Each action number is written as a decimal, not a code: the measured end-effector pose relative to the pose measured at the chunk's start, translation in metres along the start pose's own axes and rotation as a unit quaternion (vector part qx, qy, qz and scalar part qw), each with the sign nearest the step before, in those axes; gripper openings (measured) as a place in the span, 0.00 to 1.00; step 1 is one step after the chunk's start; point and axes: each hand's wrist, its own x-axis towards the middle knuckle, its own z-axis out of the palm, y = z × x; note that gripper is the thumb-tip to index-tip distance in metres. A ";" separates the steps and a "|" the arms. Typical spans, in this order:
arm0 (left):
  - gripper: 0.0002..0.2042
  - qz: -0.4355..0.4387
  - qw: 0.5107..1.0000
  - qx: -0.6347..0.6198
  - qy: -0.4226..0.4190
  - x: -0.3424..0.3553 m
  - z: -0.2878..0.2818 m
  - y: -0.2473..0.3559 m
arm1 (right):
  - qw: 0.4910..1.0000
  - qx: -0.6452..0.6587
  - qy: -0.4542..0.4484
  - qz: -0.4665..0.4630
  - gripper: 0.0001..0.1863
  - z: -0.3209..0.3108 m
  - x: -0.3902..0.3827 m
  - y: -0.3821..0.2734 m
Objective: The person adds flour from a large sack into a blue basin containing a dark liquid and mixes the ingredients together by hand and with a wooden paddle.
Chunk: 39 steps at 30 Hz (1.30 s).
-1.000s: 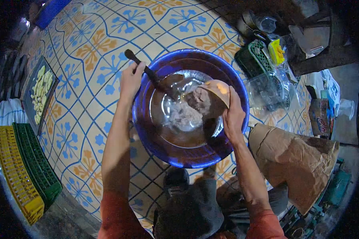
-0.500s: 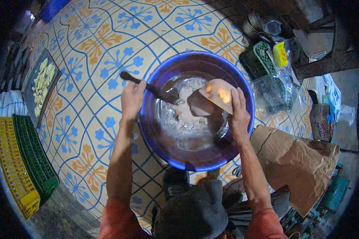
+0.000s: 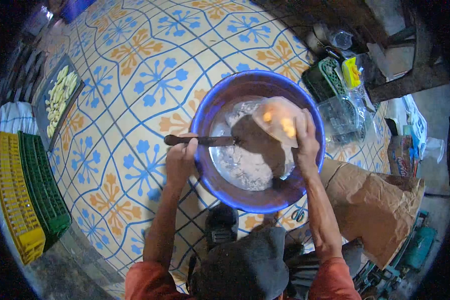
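Note:
My right hand (image 3: 306,136) grips a pale, translucent bowl-shaped piece (image 3: 277,111) by its right side, tilted above the basin. Bright orange-yellow patches show on it; whether they are contents or reflections I cannot tell. In my left hand (image 3: 181,154), closed round it at the basin's left rim, lies a dark, long-handled tool (image 3: 217,141). Its far end reaches over the basin and blends into shadow, so its kind is unclear. Below both hands stands a round blue-purple basin (image 3: 217,192), holding a shiny round area with whitish, lumpy matter (image 3: 247,167).
Pale yellow finger-like pieces (image 3: 61,95) lie on a dark tray at left, near yellow (image 3: 17,195) and green crates (image 3: 44,185). A brown paper sheet (image 3: 372,207), clear plastic packaging (image 3: 341,117) and a green basket (image 3: 325,75) lie to the right. Scissors (image 3: 298,215) rest below the basin.
My left hand has come lower, and the tool has swung from slanting to nearly level. The bowl-shaped piece has turned, showing more of its rounded face. The view has shifted slightly.

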 end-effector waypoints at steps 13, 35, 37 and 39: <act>0.11 0.088 0.995 -0.052 -0.021 -0.003 0.010 0.016 | 0.995 0.015 0.100 -0.005 0.41 -0.018 -0.007 0.001; 0.10 0.093 0.993 -0.065 -0.033 0.004 0.029 0.007 | 0.797 0.334 0.274 0.423 0.20 -0.036 -0.075 0.025; 0.09 0.058 0.996 -0.059 -0.041 0.004 0.028 0.012 | 0.665 0.404 0.358 0.515 0.20 -0.034 -0.116 0.028; 0.10 0.021 0.992 -0.112 -0.055 0.012 0.019 -0.010 | 0.531 0.504 0.362 0.577 0.20 -0.039 -0.167 0.013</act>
